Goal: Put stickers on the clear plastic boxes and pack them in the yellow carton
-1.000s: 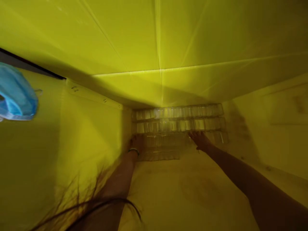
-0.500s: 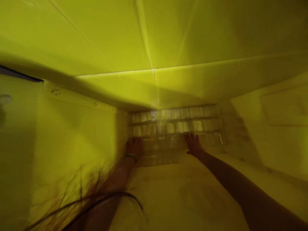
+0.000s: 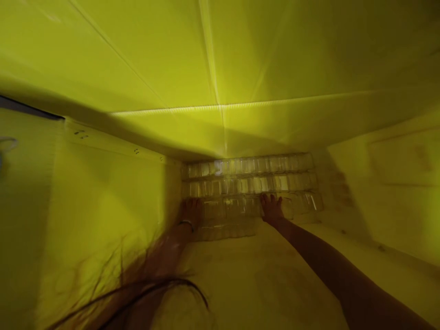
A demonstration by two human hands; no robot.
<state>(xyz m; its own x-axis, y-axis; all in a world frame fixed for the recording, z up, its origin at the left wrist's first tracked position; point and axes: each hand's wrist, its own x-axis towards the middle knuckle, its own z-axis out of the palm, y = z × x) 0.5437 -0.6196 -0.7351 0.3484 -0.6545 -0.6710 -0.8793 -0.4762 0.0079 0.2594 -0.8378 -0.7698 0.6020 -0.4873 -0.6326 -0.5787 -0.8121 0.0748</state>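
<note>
Deep inside a yellow box, clear plastic containers point(image 3: 247, 185) lie in several stacked rows against the far end. My left hand point(image 3: 191, 211), with a band at the wrist, rests at the left end of a lower row, close to the side wall; its fingers point forward and look stretched out. My right hand point(image 3: 272, 208) lies with spread fingers on the same row, right of its middle. Neither hand appears to grasp a container. Dim light hides the exact contact of the fingertips.
A tall yellow wall point(image 3: 158, 64) with creases rises behind the rows. The left side wall point(image 3: 113, 192) and right side wall point(image 3: 405, 183) enclose the space. Yellow floor point(image 3: 240, 284) stretches in front of the rows. Dark strands of hair point(image 3: 165, 279) hang across the lower left.
My right hand has shifted slightly left along the row. My left hand stays at the row's left end. The view has tilted slightly, and the rows appear a little lower.
</note>
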